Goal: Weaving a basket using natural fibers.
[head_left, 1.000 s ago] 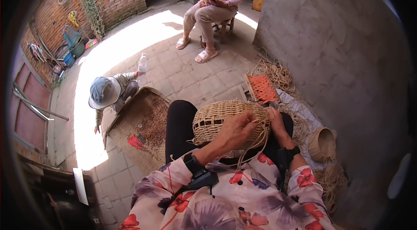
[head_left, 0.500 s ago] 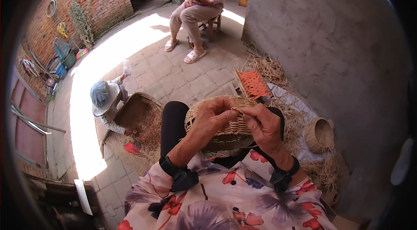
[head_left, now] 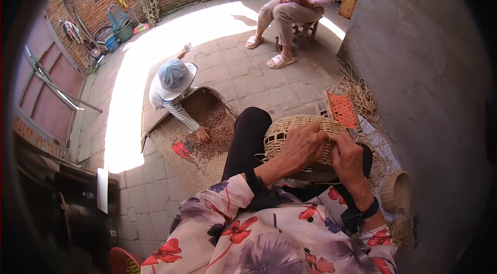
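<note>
A straw-coloured woven basket [head_left: 282, 133] rests on its side on my lap, with a row of square gaps in its weave. My left hand [head_left: 306, 144] lies over its side, fingers curled and closed on the weave. Close beside it, my right hand [head_left: 348, 160] pinches at the same part of the basket, thumb and fingers together. Any thin strand between the fingertips is too small to make out. A loose strand end sticks out from the basket's left edge. The underside of the basket is in shadow.
Left of my knee lies a woven mat [head_left: 181, 168] with small brown pieces; a child in a hat [head_left: 173, 74] reaches into them. A seated person [head_left: 297, 10] holds a phone. At right are a stool with orange webbing [head_left: 342, 111], loose cords [head_left: 362, 92] and another basket [head_left: 396, 191].
My view has turned left, so everything sits further right. My hands have shifted from the basket's top edge onto its side. The child's arm reaches further onto the mat.
</note>
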The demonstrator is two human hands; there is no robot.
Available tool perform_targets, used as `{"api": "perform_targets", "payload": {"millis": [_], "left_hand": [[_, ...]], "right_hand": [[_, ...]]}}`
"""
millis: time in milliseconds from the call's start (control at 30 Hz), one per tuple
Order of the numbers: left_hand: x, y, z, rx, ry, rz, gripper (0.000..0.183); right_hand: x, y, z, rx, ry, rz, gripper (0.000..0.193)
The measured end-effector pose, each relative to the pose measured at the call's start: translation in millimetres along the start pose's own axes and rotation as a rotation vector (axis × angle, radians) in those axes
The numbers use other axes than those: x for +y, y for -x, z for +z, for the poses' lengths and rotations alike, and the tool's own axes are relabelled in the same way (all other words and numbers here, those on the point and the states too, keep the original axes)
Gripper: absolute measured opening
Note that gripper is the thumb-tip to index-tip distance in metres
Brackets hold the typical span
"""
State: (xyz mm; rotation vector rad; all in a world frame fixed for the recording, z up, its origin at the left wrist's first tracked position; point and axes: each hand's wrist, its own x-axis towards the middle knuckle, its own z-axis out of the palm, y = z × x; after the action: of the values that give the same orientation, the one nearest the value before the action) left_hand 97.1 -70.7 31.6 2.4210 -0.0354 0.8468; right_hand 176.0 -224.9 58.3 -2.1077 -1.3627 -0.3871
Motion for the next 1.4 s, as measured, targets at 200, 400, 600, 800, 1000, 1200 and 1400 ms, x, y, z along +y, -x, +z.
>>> {"api": "perform_targets", "payload": {"millis": [200, 400, 600, 800, 1000, 1200, 1400], "left_hand": [[-7, 8, 2, 0.086, 0.003, 0.022, 0.012], [-6, 3, -10, 0.044, 0.044, 0.024, 0.014], [-4, -26, -17, -0.221, -0.112, 0.115, 0.012], [-6, -42, -11, -0.359, -0.167, 0.273, 0.012], [-16, -43, -73, -0.268, -0.059, 0.040, 0.014], [11, -41, -125, -0.110, 0.238, -0.067, 0.010], [3, -15, -100, -0.017, 0.540, -0.304, 0.010]], "right_hand": [[8, -1, 22, 0.022, -0.324, 0.182, 0.019], [-3, -9, 11, -0.088, -1.084, 0.876, 0.020], [-5, -10, 9, -0.052, -1.151, 0.919, 0.022], [-15, -10, 4, -0.057, -1.016, 0.904, 0.023], [-19, -30, -32, 0.236, 0.020, 0.005, 0.022], [-42, -46, -10, 0.008, -0.712, 0.111, 0.021], [-41, -29, -1, -0.053, -1.006, 0.172, 0.018]]}}
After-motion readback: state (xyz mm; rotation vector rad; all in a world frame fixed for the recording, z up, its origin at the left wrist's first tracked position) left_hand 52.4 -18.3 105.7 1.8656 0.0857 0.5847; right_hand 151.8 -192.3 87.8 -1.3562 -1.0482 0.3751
